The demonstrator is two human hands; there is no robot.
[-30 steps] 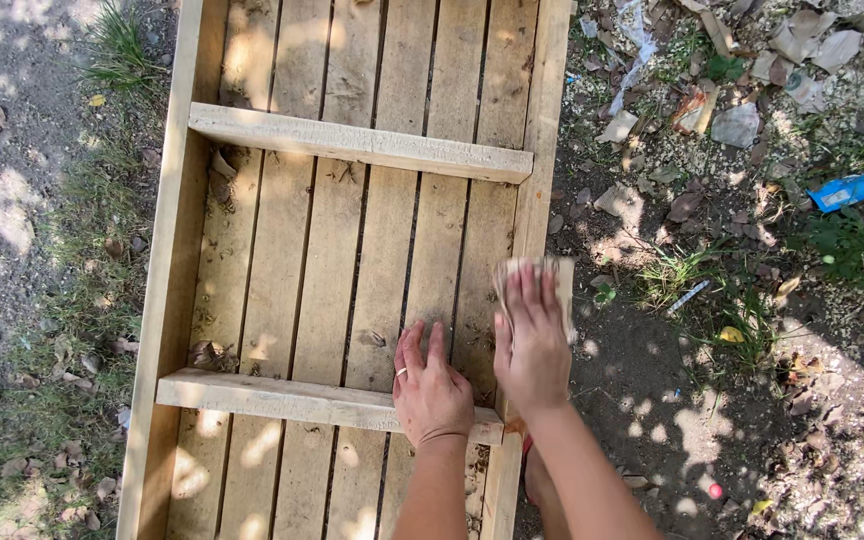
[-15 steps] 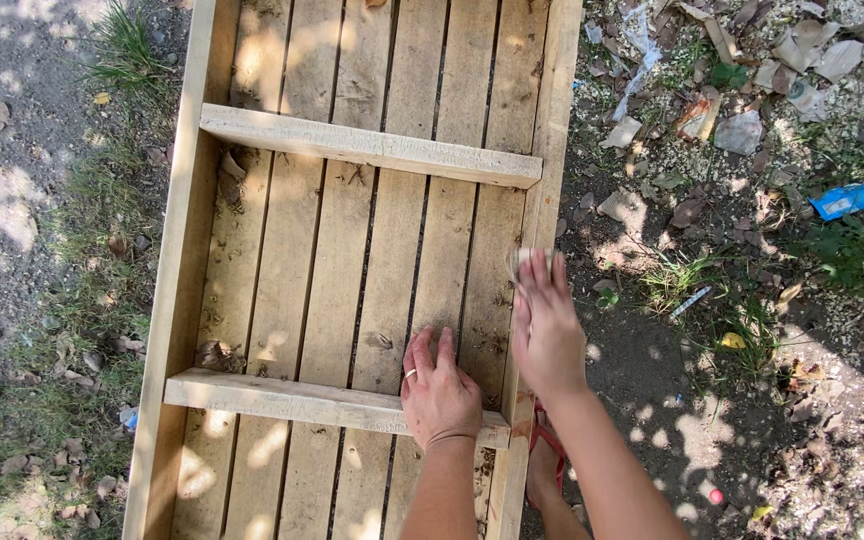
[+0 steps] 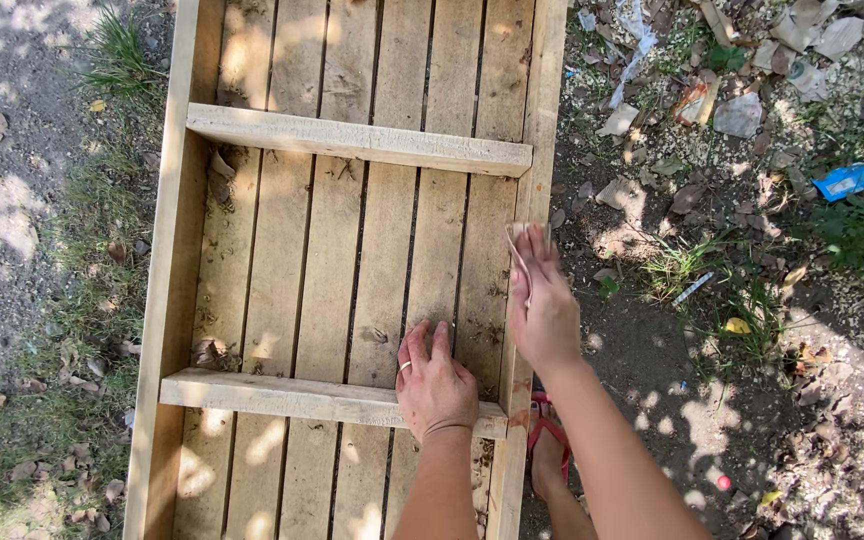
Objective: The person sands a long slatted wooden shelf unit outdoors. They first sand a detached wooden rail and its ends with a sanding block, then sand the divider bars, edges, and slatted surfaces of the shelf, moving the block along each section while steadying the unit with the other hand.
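Head view: the step in hand is sanding the right side rail (image 3: 532, 180) of the slatted wooden frame (image 3: 352, 250); the right hand (image 3: 544, 310) presses a sandpaper sheet (image 3: 518, 240) flat against the rail, fingers together, while the left hand (image 3: 435, 378), fingers slightly spread, braces on the slats by the lower crossbar (image 3: 292, 397). The next stroke calls for steady pressure along the rail. Compared with 1.0 s ago, the right hand sits higher up the rail, the left unmoved.

Between the far crossbar (image 3: 357, 140) and the near crossbar (image 3: 292, 397), the slats (image 3: 332, 260) lie open apart from dry leaves (image 3: 214, 350) left of the near crossbar's middle. The frame's side rails (image 3: 174, 260) wall in both flanks.
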